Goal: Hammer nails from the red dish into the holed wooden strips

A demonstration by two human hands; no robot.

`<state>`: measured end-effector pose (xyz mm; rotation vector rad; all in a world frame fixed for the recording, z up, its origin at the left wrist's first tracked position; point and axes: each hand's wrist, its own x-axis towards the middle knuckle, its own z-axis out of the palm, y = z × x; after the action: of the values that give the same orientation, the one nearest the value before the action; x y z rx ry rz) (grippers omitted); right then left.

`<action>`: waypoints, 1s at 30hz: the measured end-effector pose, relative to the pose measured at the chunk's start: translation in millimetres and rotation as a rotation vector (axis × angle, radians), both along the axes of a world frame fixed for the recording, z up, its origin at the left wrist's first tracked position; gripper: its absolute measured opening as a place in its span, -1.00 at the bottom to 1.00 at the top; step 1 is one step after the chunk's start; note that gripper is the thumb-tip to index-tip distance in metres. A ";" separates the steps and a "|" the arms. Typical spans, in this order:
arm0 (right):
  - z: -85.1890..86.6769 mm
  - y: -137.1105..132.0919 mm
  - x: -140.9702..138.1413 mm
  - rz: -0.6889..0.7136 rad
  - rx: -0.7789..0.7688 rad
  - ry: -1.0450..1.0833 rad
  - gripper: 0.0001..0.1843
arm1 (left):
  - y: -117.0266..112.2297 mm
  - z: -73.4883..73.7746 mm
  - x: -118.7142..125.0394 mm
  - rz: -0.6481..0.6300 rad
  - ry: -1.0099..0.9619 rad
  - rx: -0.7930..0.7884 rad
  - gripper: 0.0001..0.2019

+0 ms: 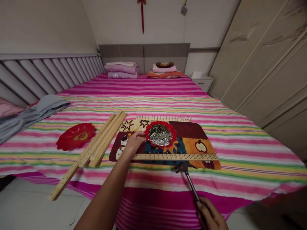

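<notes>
My left hand (pixel 133 142) reaches out to the left rim of a red dish (pixel 160 134) heaped with small metal nails, fingers curled at the rim. Whether it holds a nail is hidden. My right hand (pixel 211 215) grips the handle of a hammer (pixel 188 177), whose head hovers just below a wooden strip (pixel 175 157) studded with a row of nails. The strip lies on a patterned mat (pixel 192 140). A second nailed strip (pixel 164 118) lies along the mat's far edge.
Several plain wooden strips (pixel 96 148) lie in a bundle left of the mat, one jutting over the bed edge. An empty red dish (pixel 75 136) sits further left. Grey clothes (pixel 31 115) lie at far left; folded bedding (pixel 122 69) at the headboard; wardrobe on the right.
</notes>
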<state>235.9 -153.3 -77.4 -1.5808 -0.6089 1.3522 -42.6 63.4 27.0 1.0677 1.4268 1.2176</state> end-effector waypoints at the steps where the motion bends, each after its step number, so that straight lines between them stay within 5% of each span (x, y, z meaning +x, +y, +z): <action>1: 0.9 -0.2 -0.2 -0.007 -0.004 0.004 -0.50 | -4.8 -0.8 -4.5 0.019 0.012 0.009 -0.70; 9: 6.5 0.0 -3.9 -0.025 -0.032 0.013 -0.48 | -41.6 1.7 -23.0 -0.058 -0.066 -0.219 -0.74; 20: 10.8 0.0 -10.9 -0.019 0.013 -0.094 -0.50 | -46.9 -20.9 -21.6 -0.021 0.180 -0.060 -0.77; 26: 9.5 0.5 -5.5 0.025 0.003 -0.074 -0.49 | -47.1 -24.9 -9.2 -0.021 -0.054 -0.152 -0.72; 30: 8.9 1.2 -2.7 0.032 -0.022 -0.049 -0.48 | -48.0 -27.2 -3.0 -0.014 -0.037 -0.112 -0.74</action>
<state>233.2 -152.1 -68.5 -1.6317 -0.6534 1.3513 -45.6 15.4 -0.2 0.9723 1.4395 1.1282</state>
